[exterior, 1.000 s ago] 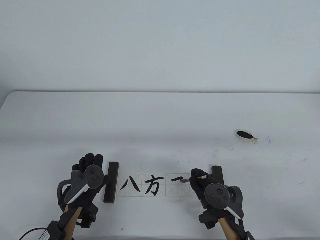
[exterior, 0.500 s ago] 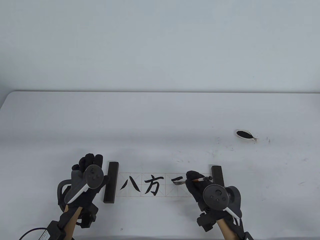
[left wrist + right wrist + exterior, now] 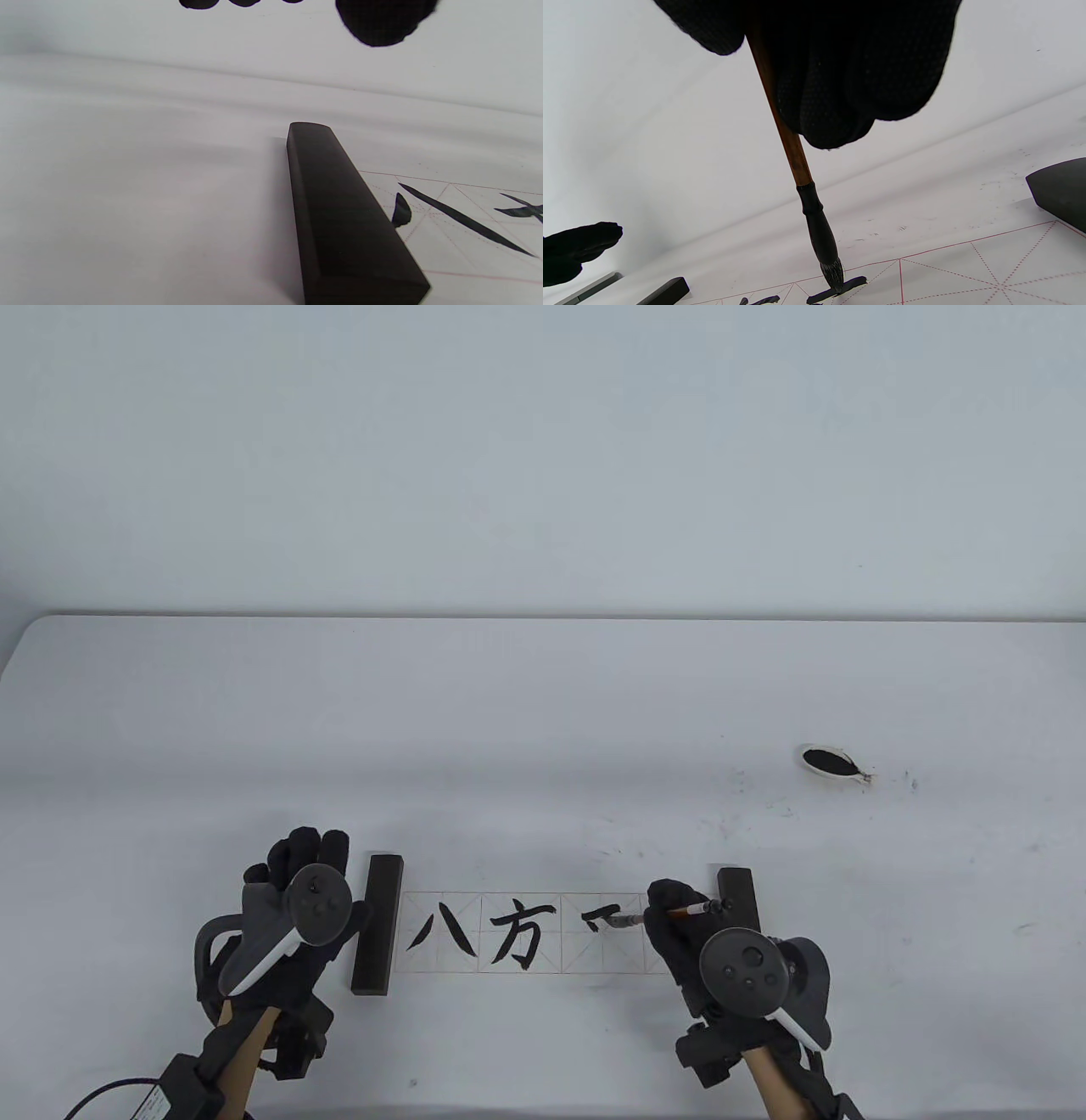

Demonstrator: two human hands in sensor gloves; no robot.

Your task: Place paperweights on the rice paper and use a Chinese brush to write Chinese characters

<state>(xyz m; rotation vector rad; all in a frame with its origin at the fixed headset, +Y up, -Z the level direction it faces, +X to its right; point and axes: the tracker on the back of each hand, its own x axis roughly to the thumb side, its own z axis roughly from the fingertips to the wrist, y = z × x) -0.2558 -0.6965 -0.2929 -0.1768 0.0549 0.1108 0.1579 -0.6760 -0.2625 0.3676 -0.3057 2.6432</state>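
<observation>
Ink dish sits full, far right; my right hand grasps the brush, left hand relaxed beside the paperweight.

You get bright, even, diffuse light across all 3 views, with no glare. Beside the left paperweight only a soft, faint shadow falls on its left. Above it, the gloved fingertips go blurry. The table view stays sharp, slightly soft and grainy.

Bare recording studio or lab: plain white table, blank white backdrop, no furnishings.
</observation>
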